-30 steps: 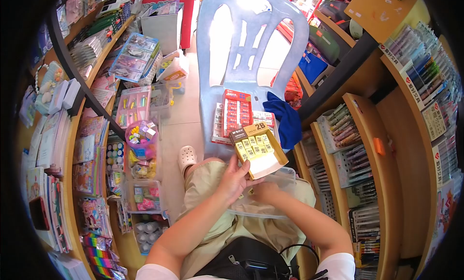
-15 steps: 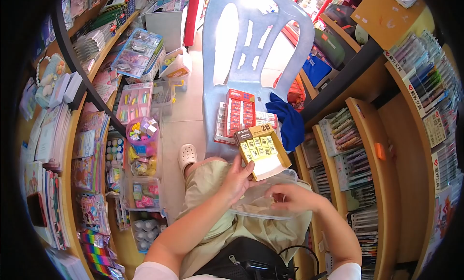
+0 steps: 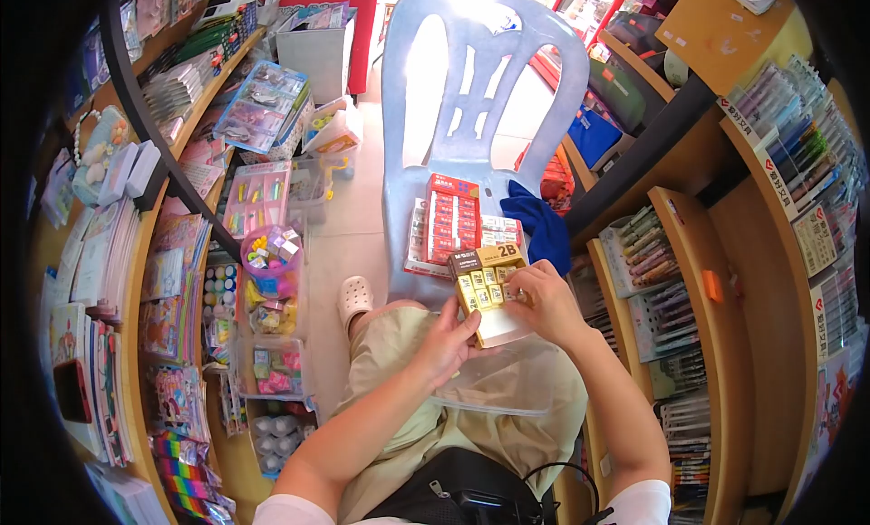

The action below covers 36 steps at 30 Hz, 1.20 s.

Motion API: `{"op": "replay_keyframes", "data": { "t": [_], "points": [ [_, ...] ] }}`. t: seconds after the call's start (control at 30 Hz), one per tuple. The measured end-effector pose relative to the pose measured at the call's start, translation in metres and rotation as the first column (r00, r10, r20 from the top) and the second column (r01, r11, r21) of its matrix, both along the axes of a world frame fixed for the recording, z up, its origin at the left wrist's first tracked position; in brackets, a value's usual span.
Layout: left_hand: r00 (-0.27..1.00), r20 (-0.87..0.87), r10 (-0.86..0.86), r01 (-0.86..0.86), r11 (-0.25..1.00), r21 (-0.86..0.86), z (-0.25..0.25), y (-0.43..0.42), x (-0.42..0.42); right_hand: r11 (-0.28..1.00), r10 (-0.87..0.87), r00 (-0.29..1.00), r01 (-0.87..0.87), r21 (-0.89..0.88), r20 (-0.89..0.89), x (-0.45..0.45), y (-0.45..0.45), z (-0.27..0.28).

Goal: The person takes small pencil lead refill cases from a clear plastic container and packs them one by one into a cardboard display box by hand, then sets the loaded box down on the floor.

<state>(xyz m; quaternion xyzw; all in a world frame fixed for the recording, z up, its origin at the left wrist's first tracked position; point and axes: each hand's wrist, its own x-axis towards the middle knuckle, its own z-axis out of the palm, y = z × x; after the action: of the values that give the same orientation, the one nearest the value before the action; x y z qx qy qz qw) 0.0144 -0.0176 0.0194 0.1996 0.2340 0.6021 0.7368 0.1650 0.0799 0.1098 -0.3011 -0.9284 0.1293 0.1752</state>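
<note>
My left hand is closed round the lower left side of an open cardboard box marked 2B, tilted above my lap. Small yellow-wrapped erasers stand in rows in its upper part, while the lower part shows bare white bottom. My right hand reaches over the box's right side, fingertips pinched at an eraser at the end of the rows; the fingers partly cover it. Beneath both hands, a clear plastic bin rests on my lap.
A blue plastic chair stands ahead, bearing a red box of erasers and a dark blue cloth. Shelves of pens close in on the right. Notebooks and a pink basket of small goods line the left.
My right hand has moved up from over the clear bin to the erasers in the box. The box has shifted slightly, still in my left hand.
</note>
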Motion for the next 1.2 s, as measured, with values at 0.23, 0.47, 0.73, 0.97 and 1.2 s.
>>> {"op": "replay_keyframes", "data": {
  "t": [0.23,0.47,0.73,0.97,1.2],
  "points": [
    [0.998,0.058,0.010,-0.008,1.000,-0.027,0.004,0.001,0.002,0.983,-0.070,0.996,0.058,0.175,0.061,0.006,-0.010,0.008],
    [0.999,-0.010,-0.041,0.041,0.999,-0.015,0.001,0.000,0.001,0.983,-0.088,0.991,0.070,0.168,0.099,0.008,-0.008,-0.006],
    [0.999,-0.013,-0.037,0.036,0.999,-0.024,-0.001,0.001,0.002,0.969,-0.075,0.997,0.067,0.240,0.027,0.005,-0.010,-0.009],
    [0.999,-0.002,-0.044,0.044,0.999,-0.013,-0.001,0.001,0.002,0.980,-0.034,0.999,0.029,0.195,0.018,0.008,-0.008,-0.012],
    [0.999,-0.002,-0.047,0.047,0.999,-0.019,0.000,0.001,0.002,0.995,-0.025,0.999,0.022,0.100,0.032,0.007,-0.009,-0.005]
  ]
}}
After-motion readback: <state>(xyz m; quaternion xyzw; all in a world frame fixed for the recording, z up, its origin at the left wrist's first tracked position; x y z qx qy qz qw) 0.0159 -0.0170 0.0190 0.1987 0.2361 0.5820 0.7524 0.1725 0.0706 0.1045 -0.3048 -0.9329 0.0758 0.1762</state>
